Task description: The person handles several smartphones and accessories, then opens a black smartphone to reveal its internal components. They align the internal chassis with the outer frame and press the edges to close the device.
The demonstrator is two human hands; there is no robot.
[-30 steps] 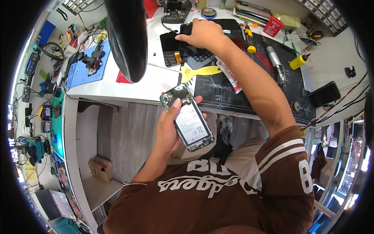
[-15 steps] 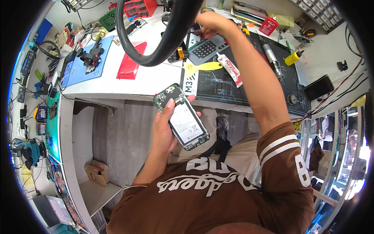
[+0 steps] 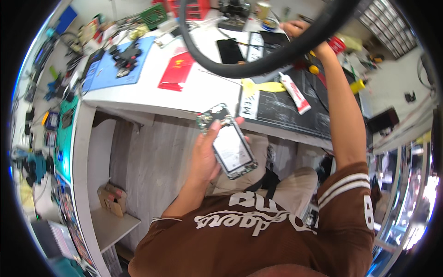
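At frame centre, the left hand (image 3: 203, 159) holds an opened phone (image 3: 229, 143) below the bench (image 3: 203, 87) edge, grip wrapped round it, insides bare and unassembled. At upper right, the right hand (image 3: 295, 28) reaches among tools; its grip I cannot tell.

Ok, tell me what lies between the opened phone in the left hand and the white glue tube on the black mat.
In the head view, only the white desk edge and the black work mat lie between the opened phone and the white tube.
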